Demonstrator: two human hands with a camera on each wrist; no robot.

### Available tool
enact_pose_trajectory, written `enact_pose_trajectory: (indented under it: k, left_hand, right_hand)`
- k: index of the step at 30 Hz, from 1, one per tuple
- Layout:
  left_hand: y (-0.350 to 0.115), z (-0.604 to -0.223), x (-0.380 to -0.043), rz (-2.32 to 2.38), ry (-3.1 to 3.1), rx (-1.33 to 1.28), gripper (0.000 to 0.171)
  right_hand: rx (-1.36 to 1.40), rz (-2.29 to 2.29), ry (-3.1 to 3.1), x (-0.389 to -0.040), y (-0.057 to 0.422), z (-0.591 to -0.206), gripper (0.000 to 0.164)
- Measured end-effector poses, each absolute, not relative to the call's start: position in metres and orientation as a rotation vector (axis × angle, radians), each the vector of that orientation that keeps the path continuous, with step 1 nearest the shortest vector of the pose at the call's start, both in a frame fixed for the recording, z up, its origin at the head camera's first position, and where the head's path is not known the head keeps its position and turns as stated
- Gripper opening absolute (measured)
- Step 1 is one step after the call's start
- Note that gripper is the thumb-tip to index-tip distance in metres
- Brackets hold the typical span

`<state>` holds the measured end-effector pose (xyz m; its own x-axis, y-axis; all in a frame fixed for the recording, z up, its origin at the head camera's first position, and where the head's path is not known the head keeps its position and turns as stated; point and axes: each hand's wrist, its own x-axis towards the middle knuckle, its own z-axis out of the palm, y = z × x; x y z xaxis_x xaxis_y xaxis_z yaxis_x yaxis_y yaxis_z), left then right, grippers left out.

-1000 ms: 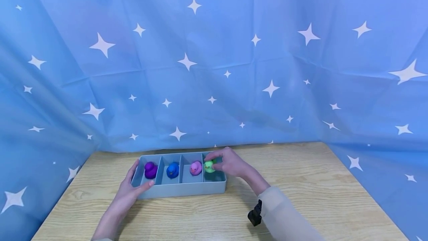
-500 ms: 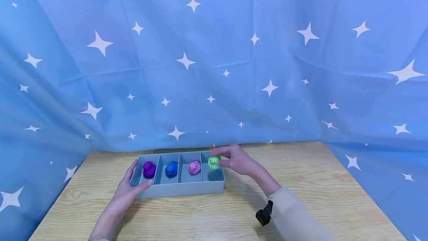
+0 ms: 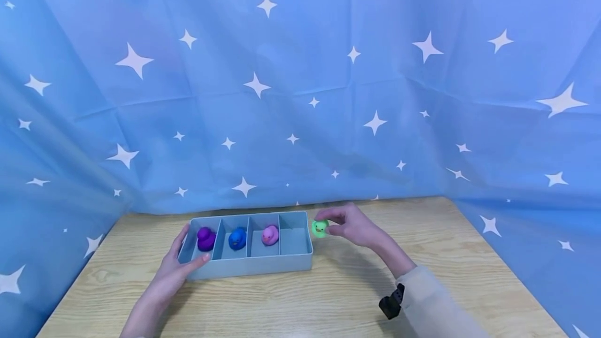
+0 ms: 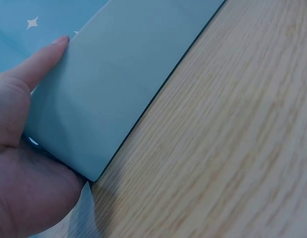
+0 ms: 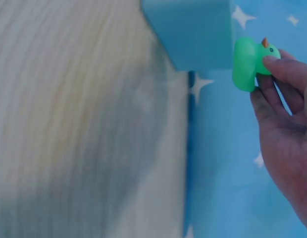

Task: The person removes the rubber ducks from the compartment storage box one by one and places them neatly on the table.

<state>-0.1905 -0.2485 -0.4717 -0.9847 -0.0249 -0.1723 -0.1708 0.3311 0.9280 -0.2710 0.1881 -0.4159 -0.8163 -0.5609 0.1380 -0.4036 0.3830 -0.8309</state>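
A green duck [image 3: 320, 229] was pinched by the right hand [image 3: 355, 227] just outside the box [image 3: 263, 265] at its right end, while the left end, with a purple duck [image 3: 206, 239] inside, was gripped by the left hand [image 3: 171, 269].

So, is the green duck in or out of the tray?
Out: the right hand pinches the green duck beyond the right end of the tray.
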Motion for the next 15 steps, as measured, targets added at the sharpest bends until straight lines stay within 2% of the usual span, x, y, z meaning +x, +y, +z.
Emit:
enact_pose_trajectory:
  k: [15]
  left_hand:
    - [-0.249,-0.471,-0.191,1.766,2.415,-0.178,0.111]
  right_hand:
    - [-0.738,-1.374,2.483,-0.276,0.211,-0.457,0.032]
